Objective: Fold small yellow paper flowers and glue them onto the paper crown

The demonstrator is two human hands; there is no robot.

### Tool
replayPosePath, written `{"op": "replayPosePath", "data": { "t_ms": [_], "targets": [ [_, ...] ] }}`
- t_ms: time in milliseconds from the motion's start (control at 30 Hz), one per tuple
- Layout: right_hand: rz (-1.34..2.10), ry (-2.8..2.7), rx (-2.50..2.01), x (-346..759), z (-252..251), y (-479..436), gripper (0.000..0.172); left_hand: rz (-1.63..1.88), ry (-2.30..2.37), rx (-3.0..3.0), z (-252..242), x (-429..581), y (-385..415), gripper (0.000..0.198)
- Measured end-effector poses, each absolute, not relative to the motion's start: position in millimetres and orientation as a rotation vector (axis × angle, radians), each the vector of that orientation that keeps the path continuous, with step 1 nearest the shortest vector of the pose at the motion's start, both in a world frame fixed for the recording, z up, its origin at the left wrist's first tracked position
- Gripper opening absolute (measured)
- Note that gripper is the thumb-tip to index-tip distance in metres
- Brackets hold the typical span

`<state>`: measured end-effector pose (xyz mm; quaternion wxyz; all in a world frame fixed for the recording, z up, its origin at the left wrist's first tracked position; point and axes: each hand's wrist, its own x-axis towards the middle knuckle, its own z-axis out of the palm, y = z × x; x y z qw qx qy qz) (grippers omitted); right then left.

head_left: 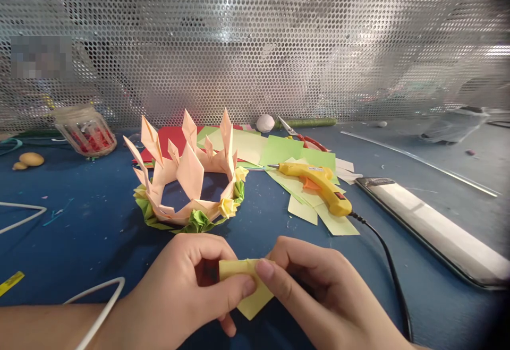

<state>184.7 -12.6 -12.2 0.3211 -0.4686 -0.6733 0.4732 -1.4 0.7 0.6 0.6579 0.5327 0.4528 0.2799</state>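
Observation:
Between my two hands is a small piece of folded yellow paper (255,302), its lower corner pointing toward me. My left hand (195,281) pinches its left side, thumb on top. From the other side, my right hand (319,291) presses its thumb on the paper's upper edge. Fingers behind the paper are partly hidden. Just beyond my hands stands a paper crown (190,172) with peach-coloured folded points. Green leaves and yellow paper flowers (228,207) run around its base.
A yellow glue gun (319,180) lies on loose green and yellow sheets (303,212), its black cord (392,270) running toward me. Red-handled scissors (313,143), a phone (434,233), a glass jar (85,129) and a white wire (105,307) are around. Perforated metal (255,36) closes the back.

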Motion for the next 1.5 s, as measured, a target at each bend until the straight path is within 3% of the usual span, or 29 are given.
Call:
{"op": "replayPosePath", "data": {
  "t_ms": [233,467,567,667,867,1100,1267,1500],
  "targets": [
    [1.259,-1.695,-1.164,182,-13,-12,0.021,0.529,1.01,1.233,1,-4,0,0.026],
    [1.298,-1.6,-1.169,182,-12,-14,0.024,0.515,1.008,1.338,-1,-6,1,0.028],
    [1.359,-1.493,-1.146,181,-12,-13,0.018,0.496,1.005,1.377,-1,-6,2,0.031],
    [1.264,-1.546,-1.152,181,-14,-10,0.01,0.526,1.035,1.347,-2,-7,3,0.032],
    [1.017,-1.737,-1.139,188,-13,-2,0.015,0.48,1.068,1.385,-4,-8,3,0.036],
    [0.997,-1.739,-1.085,191,-12,0,0.01,0.562,1.096,1.34,1,-6,6,0.029],
    [1.082,-1.718,-1.09,189,-13,1,0.01,0.591,1.115,1.315,7,-5,10,0.031],
    [1.465,-1.711,-0.906,190,-11,2,0.005,0.593,1.124,1.255,6,-2,5,0.019]
  ]
}}
